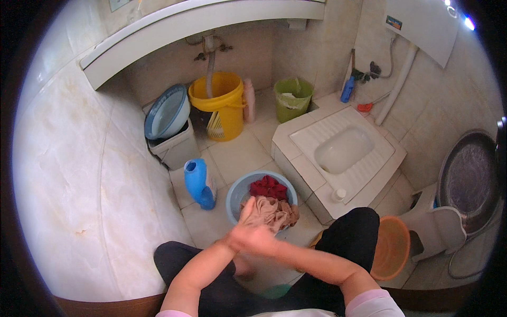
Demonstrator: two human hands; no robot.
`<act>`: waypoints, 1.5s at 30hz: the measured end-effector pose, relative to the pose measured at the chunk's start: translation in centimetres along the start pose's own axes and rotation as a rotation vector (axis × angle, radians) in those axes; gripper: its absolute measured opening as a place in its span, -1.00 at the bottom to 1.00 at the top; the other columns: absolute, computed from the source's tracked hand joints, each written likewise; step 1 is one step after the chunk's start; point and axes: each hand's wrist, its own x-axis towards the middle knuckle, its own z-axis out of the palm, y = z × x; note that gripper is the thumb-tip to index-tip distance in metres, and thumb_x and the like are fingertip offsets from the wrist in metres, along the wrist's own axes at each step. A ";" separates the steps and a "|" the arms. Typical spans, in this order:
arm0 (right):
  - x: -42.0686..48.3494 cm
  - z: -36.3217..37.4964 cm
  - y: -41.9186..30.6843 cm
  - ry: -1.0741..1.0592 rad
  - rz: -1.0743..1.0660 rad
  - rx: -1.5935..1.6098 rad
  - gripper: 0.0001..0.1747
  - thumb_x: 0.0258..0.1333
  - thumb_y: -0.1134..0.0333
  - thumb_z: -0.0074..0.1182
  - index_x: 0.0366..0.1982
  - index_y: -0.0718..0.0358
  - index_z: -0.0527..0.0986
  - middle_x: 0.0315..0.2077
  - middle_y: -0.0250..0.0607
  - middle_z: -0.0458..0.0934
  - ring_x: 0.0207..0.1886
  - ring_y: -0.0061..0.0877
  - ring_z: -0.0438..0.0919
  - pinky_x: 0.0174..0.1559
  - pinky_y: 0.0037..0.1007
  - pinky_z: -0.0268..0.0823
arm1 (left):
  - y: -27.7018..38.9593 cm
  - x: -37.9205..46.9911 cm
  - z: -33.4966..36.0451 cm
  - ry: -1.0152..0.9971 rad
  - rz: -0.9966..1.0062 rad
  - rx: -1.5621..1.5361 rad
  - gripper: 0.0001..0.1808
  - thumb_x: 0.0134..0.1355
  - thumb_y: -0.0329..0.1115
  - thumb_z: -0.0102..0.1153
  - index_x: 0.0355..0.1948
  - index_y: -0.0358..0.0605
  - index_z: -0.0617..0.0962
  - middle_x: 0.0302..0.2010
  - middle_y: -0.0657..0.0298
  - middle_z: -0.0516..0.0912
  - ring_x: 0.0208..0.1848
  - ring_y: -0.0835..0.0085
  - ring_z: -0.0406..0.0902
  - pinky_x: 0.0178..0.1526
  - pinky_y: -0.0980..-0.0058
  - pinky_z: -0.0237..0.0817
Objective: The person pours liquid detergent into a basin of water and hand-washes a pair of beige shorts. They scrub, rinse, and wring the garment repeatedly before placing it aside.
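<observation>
Just over the near rim of a light blue basin (234, 189), my hands overlap at a bunched beige cloth (271, 212). My left hand (246, 216) is against the cloth's left side, its upper digits pointing away from me. Across it lies my right hand (259, 239), blurred, at the cloth's lower edge; most of its fingers are hidden. The cloth bulges over the basin's right side. Behind it, a dark red cloth (269, 188) is heaped inside the basin. A blue plastic bottle (200, 184) with an open top stands on the tiles left of the basin.
A raised squat toilet (344, 150) borders the basin's right side, with a small white cap (339, 195) on its corner. Farther back stand a yellow bucket (225, 119) and a green bin (293, 107). An orange basin (390, 249) sits beside my right knee; a marbled wall (75, 178) rises at left.
</observation>
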 end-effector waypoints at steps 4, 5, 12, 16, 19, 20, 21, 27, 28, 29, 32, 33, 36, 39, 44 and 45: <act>1.5 3.7 7.2 0.173 0.527 0.414 -0.73 0.07 0.22 0.03 -0.57 0.26 0.38 -0.58 0.03 0.48 -0.49 -0.08 0.50 -0.49 -0.17 0.32 | 2.5 2.5 0.5 0.201 -0.752 -1.681 -0.58 0.27 -0.01 -0.15 -0.06 -0.08 0.47 -0.01 0.17 0.51 0.07 0.32 0.43 0.12 0.15 0.25; 1.9 3.0 7.8 0.196 0.553 0.430 -0.73 0.07 0.22 0.03 -0.59 0.25 0.38 -0.56 0.05 0.49 -0.49 -0.06 0.50 -0.52 -0.15 0.32 | 2.9 2.6 0.5 0.218 -0.709 -1.616 -0.55 0.27 0.01 -0.16 -0.01 -0.09 0.44 0.02 0.18 0.50 0.07 0.30 0.43 0.13 0.14 0.25; 0.2 6.4 2.1 0.091 0.283 -0.169 -0.80 -0.08 0.27 -0.03 -0.69 0.17 0.39 -0.72 -0.19 0.44 -0.67 -0.32 0.46 -0.64 -0.24 0.27 | 6.0 1.8 -2.0 0.065 -0.758 -1.728 -0.57 0.29 -0.05 -0.18 -0.01 -0.12 0.44 0.00 0.18 0.52 0.04 0.31 0.46 0.12 0.23 0.28; 1.7 4.2 6.3 0.146 0.596 0.393 -0.68 0.06 0.14 0.03 -0.60 0.23 0.43 -0.66 -0.04 0.50 -0.59 -0.15 0.52 -0.55 -0.22 0.35 | 2.9 1.6 -0.1 0.177 -0.611 -1.781 -0.67 0.29 -0.10 -0.17 -0.13 -0.10 0.46 -0.09 0.25 0.54 -0.03 0.36 0.46 0.08 0.28 0.27; -0.4 3.9 0.1 0.314 0.187 0.478 -0.72 0.04 0.15 -0.03 -0.63 0.16 0.41 -0.69 -0.11 0.47 -0.62 -0.23 0.51 -0.54 -0.19 0.36 | 0.6 1.8 -0.6 0.022 0.008 -0.864 -0.77 0.29 -0.22 -0.13 -0.20 -0.12 0.46 -0.12 0.27 0.55 -0.05 0.43 0.45 0.06 0.35 0.28; -0.8 4.5 0.7 0.275 0.186 0.356 -0.73 0.02 0.15 -0.02 -0.62 0.16 0.41 -0.69 -0.12 0.47 -0.62 -0.23 0.51 -0.53 -0.19 0.36 | 0.8 1.3 -0.8 -0.044 -0.182 -0.980 -0.77 0.29 -0.22 -0.13 -0.20 -0.14 0.46 -0.11 0.28 0.54 -0.05 0.43 0.45 0.05 0.36 0.28; -0.9 5.7 1.2 0.239 0.179 0.247 -0.74 0.01 0.16 -0.01 -0.62 0.16 0.41 -0.69 -0.12 0.47 -0.62 -0.23 0.51 -0.53 -0.19 0.36 | -0.7 0.8 -0.2 -0.042 -0.229 -0.980 -0.72 0.29 -0.18 -0.16 -0.17 -0.14 0.46 -0.10 0.27 0.54 -0.05 0.41 0.45 0.05 0.35 0.29; 0.8 5.0 12.2 0.182 0.848 0.485 -0.58 0.17 0.11 -0.11 -0.52 0.36 0.43 -0.48 0.17 0.49 -0.43 0.07 0.45 -0.36 -0.10 0.31 | 7.2 3.5 -2.2 0.295 -0.767 -1.502 -0.60 0.26 -0.07 -0.08 -0.08 -0.15 0.51 0.01 0.18 0.54 0.05 0.26 0.46 0.12 0.22 0.27; 0.5 5.5 12.8 0.203 0.848 0.567 -0.59 0.18 0.11 -0.10 -0.49 0.36 0.44 -0.49 0.13 0.52 -0.43 -0.02 0.48 -0.34 -0.14 0.31 | 7.3 4.2 -3.0 0.278 -0.744 -1.564 -0.58 0.28 -0.06 -0.15 -0.06 -0.18 0.49 0.01 0.15 0.53 0.07 0.24 0.44 0.16 0.21 0.22; 0.1 6.1 13.3 0.223 0.847 0.648 -0.59 0.19 0.11 -0.09 -0.45 0.36 0.45 -0.49 0.09 0.54 -0.42 -0.11 0.51 -0.33 -0.19 0.31 | 7.2 4.4 -4.1 0.260 -0.722 -1.626 -0.55 0.30 -0.06 -0.21 -0.03 -0.21 0.46 0.02 0.12 0.52 0.10 0.22 0.42 0.20 0.20 0.17; -0.5 6.0 14.0 0.217 1.000 1.069 -0.59 0.20 0.10 -0.07 -0.27 0.38 0.47 -0.35 -0.13 0.57 -0.28 -0.40 0.51 -0.20 -0.33 0.31 | 5.7 4.8 -7.0 0.318 -0.664 -1.677 -0.53 0.29 -0.07 -0.19 -0.06 -0.31 0.44 0.03 0.03 0.49 0.10 0.15 0.39 0.22 0.19 0.12; -0.6 5.6 13.9 0.187 0.985 1.167 -0.57 0.20 0.10 -0.06 -0.20 0.38 0.45 -0.29 -0.18 0.55 -0.22 -0.46 0.48 -0.15 -0.37 0.30 | 5.5 4.8 -7.8 0.332 -0.659 -1.674 -0.55 0.28 -0.10 -0.16 -0.08 -0.33 0.45 0.00 0.04 0.50 0.07 0.15 0.41 0.21 0.20 0.14; 0.0 3.9 14.0 -0.039 0.905 1.458 -0.45 0.15 0.09 0.01 -0.01 0.42 0.39 -0.09 -0.20 0.47 -0.03 -0.54 0.39 0.03 -0.49 0.22 | 1.1 3.8 -9.2 0.236 -0.503 -1.649 -0.67 0.21 -0.24 -0.05 -0.16 -0.32 0.46 -0.10 0.05 0.53 0.02 0.19 0.43 0.16 0.22 0.20; -0.3 2.7 14.4 -0.256 0.798 1.443 -0.43 0.10 0.07 0.08 -0.03 0.42 0.41 -0.05 -0.18 0.46 -0.04 -0.52 0.41 -0.01 -0.49 0.25 | 0.1 3.7 -9.9 0.308 -0.581 -1.509 -0.79 0.11 -0.44 0.03 -0.22 -0.32 0.47 -0.18 0.08 0.56 -0.07 0.24 0.48 0.07 0.29 0.30; -1.1 4.2 16.5 -0.663 0.540 1.147 -0.47 0.05 0.08 0.11 -0.07 0.36 0.44 -0.10 -0.25 0.51 -0.10 -0.57 0.46 -0.06 -0.52 0.30 | -0.3 3.9 -9.6 0.380 -0.626 -1.196 -0.77 0.12 -0.47 0.11 -0.19 -0.32 0.48 -0.19 0.12 0.57 -0.16 0.30 0.53 -0.03 0.38 0.38; -0.7 3.8 16.2 -0.741 0.534 1.110 -0.49 0.05 0.08 0.11 -0.08 0.34 0.45 -0.13 -0.27 0.53 -0.12 -0.60 0.47 -0.08 -0.53 0.31 | -0.4 3.8 -9.6 0.406 -0.644 -1.134 -0.76 0.13 -0.46 0.13 -0.18 -0.33 0.48 -0.18 0.12 0.57 -0.17 0.32 0.54 -0.04 0.40 0.39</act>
